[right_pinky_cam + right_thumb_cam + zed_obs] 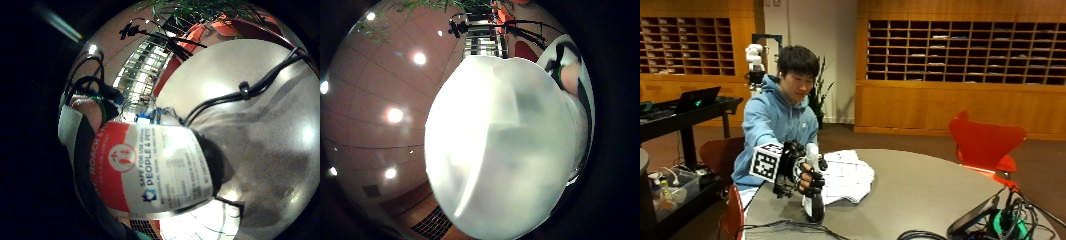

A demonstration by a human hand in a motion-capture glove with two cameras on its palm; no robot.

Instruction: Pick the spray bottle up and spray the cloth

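Observation:
In the outside view my gloved right hand (803,175) grips a white spray bottle (814,197) around its upper body, near the table's front left edge. The bottle stands upright, and whether its dark base touches the round table (926,195) I cannot tell. A white checked cloth (845,177) lies crumpled on the table just behind and to the right of the bottle. The little finger side palm view shows the bottle's red and white label (155,170) close to the palm. The bottle's white body (505,145) fills the thumb side palm view.
Black cables (800,229) trail along the table's front edge, and a tablet with more cables (979,220) sits at the front right. A red chair (986,142) stands behind the table on the right. A cart with a laptop (693,102) is on the left.

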